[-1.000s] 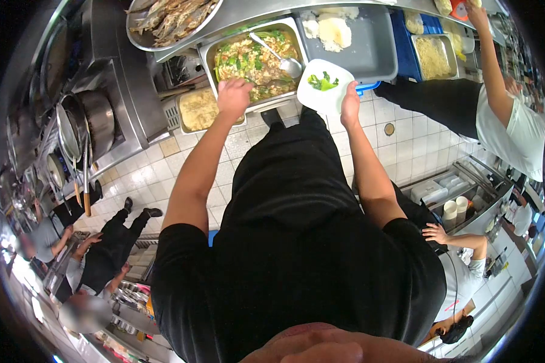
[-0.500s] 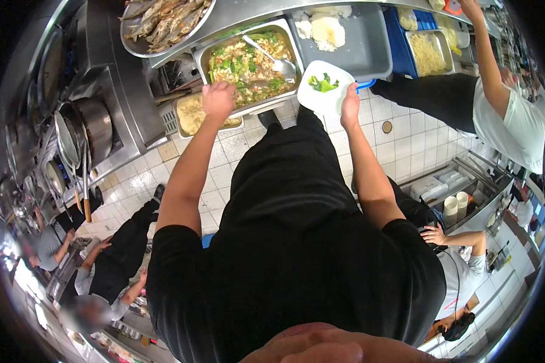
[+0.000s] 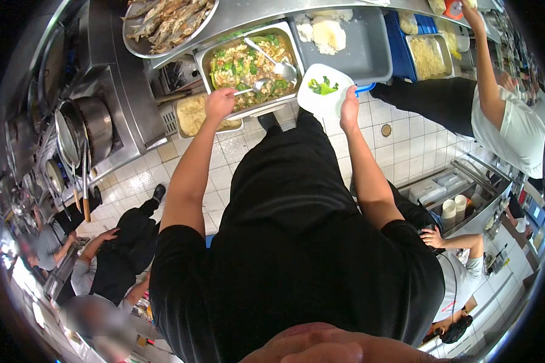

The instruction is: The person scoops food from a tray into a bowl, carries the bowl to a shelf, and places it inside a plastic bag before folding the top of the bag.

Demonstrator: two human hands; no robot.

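My left hand (image 3: 220, 103) is closed on the handle of a metal spoon (image 3: 260, 85), its bowl over the food in a deep steel pan (image 3: 200, 58). That pan holds a mix of chopped greens and pale bits (image 3: 227, 63). A second serving spoon (image 3: 284, 70) lies in the same food, its handle towards the far side. In my right hand (image 3: 349, 109) is a white plate (image 3: 326, 104), gripped by its right edge and held beside the pan's near right corner. Some green leafy vegetables (image 3: 323, 85) sit on the plate.
A grey tub (image 3: 369, 51) with white rice stands right of the pan, and a platter of fried fish (image 3: 169, 24) behind it. A smaller tray (image 3: 191, 115) of pale food is at the left. A co-worker (image 3: 505, 121) reaches at the right; others stand behind.
The spoon in my left hand now shows clearly, its handle stretching from my fingers over the pan. My right hand and the plate have barely moved.
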